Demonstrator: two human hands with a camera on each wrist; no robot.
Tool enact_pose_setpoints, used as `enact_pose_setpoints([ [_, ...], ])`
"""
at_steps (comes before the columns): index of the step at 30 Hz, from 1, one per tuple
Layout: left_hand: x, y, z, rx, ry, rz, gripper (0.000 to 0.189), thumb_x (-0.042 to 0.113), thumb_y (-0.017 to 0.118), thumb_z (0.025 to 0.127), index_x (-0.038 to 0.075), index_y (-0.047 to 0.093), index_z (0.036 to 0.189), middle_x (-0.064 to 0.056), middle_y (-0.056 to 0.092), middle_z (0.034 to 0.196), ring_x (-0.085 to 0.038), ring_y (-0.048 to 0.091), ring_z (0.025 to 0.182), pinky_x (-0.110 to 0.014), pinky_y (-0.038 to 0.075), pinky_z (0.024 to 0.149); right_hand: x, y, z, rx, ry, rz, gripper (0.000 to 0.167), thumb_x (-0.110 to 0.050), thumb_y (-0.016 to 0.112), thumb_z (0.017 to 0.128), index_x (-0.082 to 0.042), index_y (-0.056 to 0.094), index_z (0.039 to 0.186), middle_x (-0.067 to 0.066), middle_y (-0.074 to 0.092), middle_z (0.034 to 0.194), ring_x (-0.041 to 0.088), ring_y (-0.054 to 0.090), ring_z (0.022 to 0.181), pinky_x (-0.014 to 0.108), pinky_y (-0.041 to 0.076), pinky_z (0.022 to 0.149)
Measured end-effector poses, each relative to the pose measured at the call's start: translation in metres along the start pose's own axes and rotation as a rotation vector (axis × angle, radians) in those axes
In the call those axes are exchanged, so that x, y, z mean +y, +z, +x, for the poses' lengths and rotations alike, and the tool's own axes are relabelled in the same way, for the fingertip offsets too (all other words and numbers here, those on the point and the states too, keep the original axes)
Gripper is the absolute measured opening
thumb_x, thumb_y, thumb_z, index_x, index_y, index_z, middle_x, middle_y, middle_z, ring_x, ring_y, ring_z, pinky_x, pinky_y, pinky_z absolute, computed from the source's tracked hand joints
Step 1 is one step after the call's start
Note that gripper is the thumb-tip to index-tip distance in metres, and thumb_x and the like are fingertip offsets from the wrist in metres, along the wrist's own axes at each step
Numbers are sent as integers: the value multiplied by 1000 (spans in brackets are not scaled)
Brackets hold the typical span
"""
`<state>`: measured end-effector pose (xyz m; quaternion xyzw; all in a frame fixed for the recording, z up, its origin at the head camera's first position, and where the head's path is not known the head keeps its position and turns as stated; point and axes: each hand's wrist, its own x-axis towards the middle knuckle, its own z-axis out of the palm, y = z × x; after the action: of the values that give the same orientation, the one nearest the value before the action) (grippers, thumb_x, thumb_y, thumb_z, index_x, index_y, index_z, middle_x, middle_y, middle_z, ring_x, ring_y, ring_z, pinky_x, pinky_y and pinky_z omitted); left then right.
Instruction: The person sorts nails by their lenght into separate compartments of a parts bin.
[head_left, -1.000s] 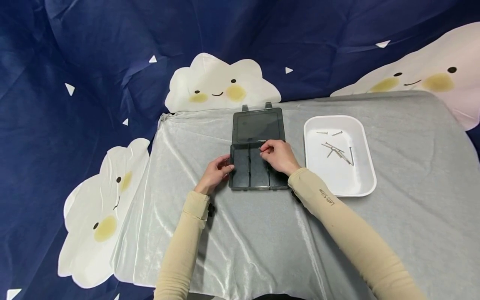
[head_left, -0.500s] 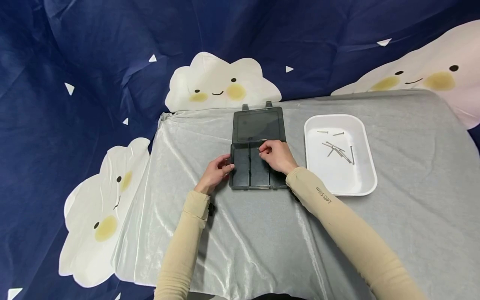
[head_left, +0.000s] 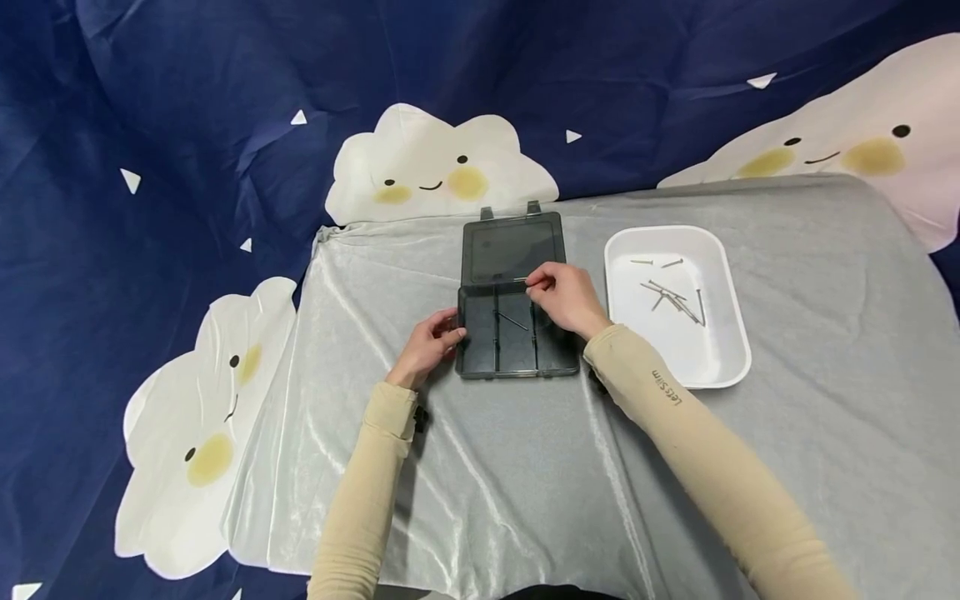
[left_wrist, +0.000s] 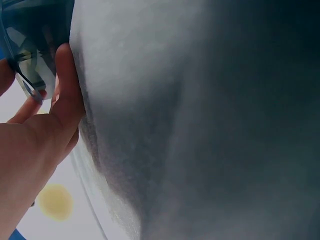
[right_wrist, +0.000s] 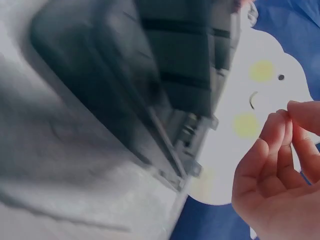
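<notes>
A dark see-through compartment box (head_left: 517,358) stands with its lid (head_left: 513,250) raised. My left hand (head_left: 426,342) holds the box by its left side; in the left wrist view that hand (left_wrist: 40,125) grips the box's corner (left_wrist: 45,25). Just above the box's back edge, my right hand (head_left: 564,293) pinches a thin metal screw (head_left: 520,280), its tip poking out to the left. Another screw (head_left: 513,321) lies slantwise in the middle compartment. In the right wrist view, the fingertips of my right hand (right_wrist: 280,165) meet, with the screw hidden there.
To the right of the box, a white tray (head_left: 738,333) holds several loose screws (head_left: 678,302). Grey cloth (head_left: 540,467) covers the table. Behind it hangs a dark blue curtain (head_left: 225,83) with cloud faces.
My right hand has lifted and shifted slightly right and back, away from the middle compartment. A screw now lies there where none showed before. My left hand stays put.
</notes>
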<state>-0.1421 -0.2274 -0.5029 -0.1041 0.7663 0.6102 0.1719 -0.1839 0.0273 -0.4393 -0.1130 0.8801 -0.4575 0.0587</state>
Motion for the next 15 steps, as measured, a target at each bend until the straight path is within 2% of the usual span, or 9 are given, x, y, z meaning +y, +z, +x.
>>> enact_pose_setpoints([
  [8, 0, -1, 0, -17, -3, 3, 53, 13, 63, 95, 10, 44, 145, -19, 53, 132, -20, 56, 100, -27, 51, 76, -8, -38, -1, 88, -12, -14, 14, -14, 62, 89, -5, 71, 98, 12, 69, 89, 23, 62, 79, 29, 46, 73],
  [15, 0, -1, 0, -13, -5, 1, 53, 13, 63, 94, 10, 45, 144, -19, 53, 132, -15, 56, 96, -24, 51, 72, 8, -79, 0, 170, 3, -73, 16, -11, 62, 89, -1, 69, 98, 18, 69, 93, 24, 62, 80, 26, 43, 71],
])
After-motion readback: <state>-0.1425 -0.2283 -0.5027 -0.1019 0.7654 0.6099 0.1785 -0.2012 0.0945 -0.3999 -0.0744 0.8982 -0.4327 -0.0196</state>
